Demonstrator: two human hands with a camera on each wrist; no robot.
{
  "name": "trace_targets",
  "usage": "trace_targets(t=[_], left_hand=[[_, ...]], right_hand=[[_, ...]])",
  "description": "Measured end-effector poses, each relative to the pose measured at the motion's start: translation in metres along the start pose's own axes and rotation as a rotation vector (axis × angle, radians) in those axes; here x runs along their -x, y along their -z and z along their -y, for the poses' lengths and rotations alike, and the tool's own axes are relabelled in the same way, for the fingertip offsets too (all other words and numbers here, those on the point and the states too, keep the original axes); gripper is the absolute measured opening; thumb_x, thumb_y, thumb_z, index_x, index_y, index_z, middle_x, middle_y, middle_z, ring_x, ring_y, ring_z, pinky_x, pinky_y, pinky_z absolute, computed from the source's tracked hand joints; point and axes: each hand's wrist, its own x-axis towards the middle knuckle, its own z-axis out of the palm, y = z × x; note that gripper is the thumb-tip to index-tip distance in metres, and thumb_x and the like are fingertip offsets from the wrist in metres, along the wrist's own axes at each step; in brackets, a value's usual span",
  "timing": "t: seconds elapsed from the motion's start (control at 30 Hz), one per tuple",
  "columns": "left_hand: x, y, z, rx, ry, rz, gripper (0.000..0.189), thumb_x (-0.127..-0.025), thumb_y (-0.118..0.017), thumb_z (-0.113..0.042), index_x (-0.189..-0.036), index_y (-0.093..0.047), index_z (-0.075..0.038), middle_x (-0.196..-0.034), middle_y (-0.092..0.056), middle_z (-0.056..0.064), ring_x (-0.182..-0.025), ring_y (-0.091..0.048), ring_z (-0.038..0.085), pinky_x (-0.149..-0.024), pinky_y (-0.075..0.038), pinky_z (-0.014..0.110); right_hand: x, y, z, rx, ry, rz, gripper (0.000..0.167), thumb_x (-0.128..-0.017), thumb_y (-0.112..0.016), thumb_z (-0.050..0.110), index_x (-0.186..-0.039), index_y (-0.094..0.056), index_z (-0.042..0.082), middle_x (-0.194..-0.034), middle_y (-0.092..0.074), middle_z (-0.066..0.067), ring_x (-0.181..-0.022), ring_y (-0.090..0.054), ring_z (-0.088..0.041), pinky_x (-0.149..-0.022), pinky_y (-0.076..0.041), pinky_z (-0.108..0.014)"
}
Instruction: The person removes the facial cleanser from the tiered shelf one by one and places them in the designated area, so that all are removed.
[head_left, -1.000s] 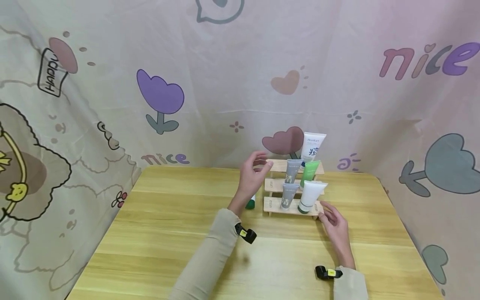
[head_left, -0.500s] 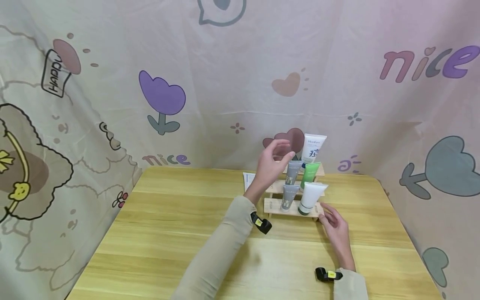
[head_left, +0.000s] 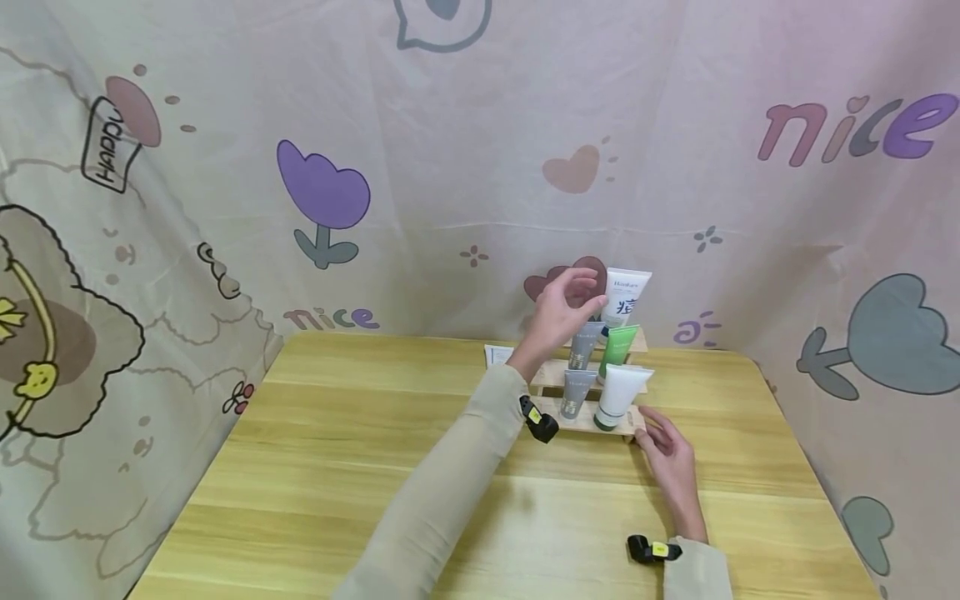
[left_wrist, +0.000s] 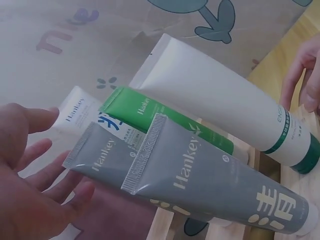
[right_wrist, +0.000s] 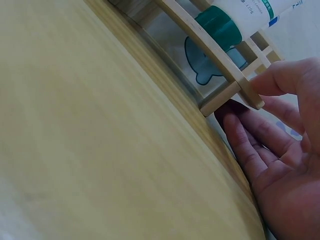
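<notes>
Leftward first, with the wooden rack (head_left: 553, 372) as the dial's centre in the head view, a patterned cloth (head_left: 420, 167) hung from nine o'clock round past twelve to three, behind the table (head_left: 337, 450). At ten o'clock a white item (head_left: 497, 356) showed, mostly hidden by your left arm. Your left hand (head_left: 561, 313) was at eleven o'clock, thumb and loosely bent fingers spread apart, holding nothing; the tips were just beside the blue-lettered tube (head_left: 627, 293), and whether they touched it could not be told.

The three-tiered rack stood upright on the table. On its left you had two grey tubes, the front grey tube (head_left: 577, 393) on the lowest tier and the rear grey tube (head_left: 583, 346) on the middle one. Right of them were the green tube (head_left: 618, 350) on the middle tier, the green-capped white tube (head_left: 622, 395) on the lowest, and the blue-lettered one on top, toward one o'clock. All five stood caps down. Your right hand (head_left: 670, 457) was at four o'clock, pinching the right end of the lowest tier, some fingertips beneath the plank.
</notes>
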Motion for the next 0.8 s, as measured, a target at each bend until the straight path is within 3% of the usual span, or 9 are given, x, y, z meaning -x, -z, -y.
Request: trace_targets(t=[0.13, 0.3, 0.57, 0.8], left_hand=[[-0.008, -0.005, 0.002, -0.018, 0.016, 0.023, 0.043, -0.095, -0.076, -0.016, -0.134, -0.061, -0.008, -0.126, -0.068, 0.013, -0.117, -0.065, 0.027, -0.101, -0.053, 0.039], [-0.015, -0.01, 0.004, -0.108, 0.051, 0.049, 0.041, -0.094, -0.077, -0.02, -0.132, -0.062, -0.012, -0.121, -0.071, 0.007, -0.111, -0.066, 0.019, -0.091, -0.054, 0.028], [-0.024, -0.018, 0.001, -0.191, 0.082, 0.101, 0.039, -0.097, -0.075, -0.022, -0.132, -0.062, -0.012, -0.124, -0.07, 0.007, -0.112, -0.066, 0.018, -0.094, -0.055, 0.03], [-0.027, -0.023, 0.005, -0.219, 0.097, 0.072, 0.032, -0.098, -0.072, -0.019, -0.128, -0.064, -0.012, -0.116, -0.071, 0.006, -0.102, -0.066, 0.016, -0.092, -0.054, 0.031]], right_hand=[[-0.001, 0.001, 0.0, -0.001, -0.002, -0.004, 0.04, -0.103, -0.062, 0.014, -0.143, -0.059, 0.008, -0.134, -0.065, -0.021, -0.105, -0.061, 0.009, -0.09, -0.046, -0.008], [-0.002, 0.001, -0.002, -0.011, 0.012, -0.006, 0.04, -0.103, -0.063, 0.014, -0.141, -0.059, 0.006, -0.131, -0.066, -0.023, -0.105, -0.063, 0.007, -0.09, -0.048, -0.01], [-0.002, 0.002, -0.002, -0.018, -0.004, -0.019, 0.039, -0.103, -0.063, 0.012, -0.141, -0.06, 0.007, -0.131, -0.066, -0.022, -0.103, -0.063, 0.007, -0.089, -0.048, -0.009], [-0.003, 0.002, -0.002, -0.011, -0.003, 0.006, 0.04, -0.102, -0.063, 0.012, -0.142, -0.059, 0.009, -0.134, -0.065, -0.02, -0.106, -0.061, 0.008, -0.091, -0.047, -0.01]])
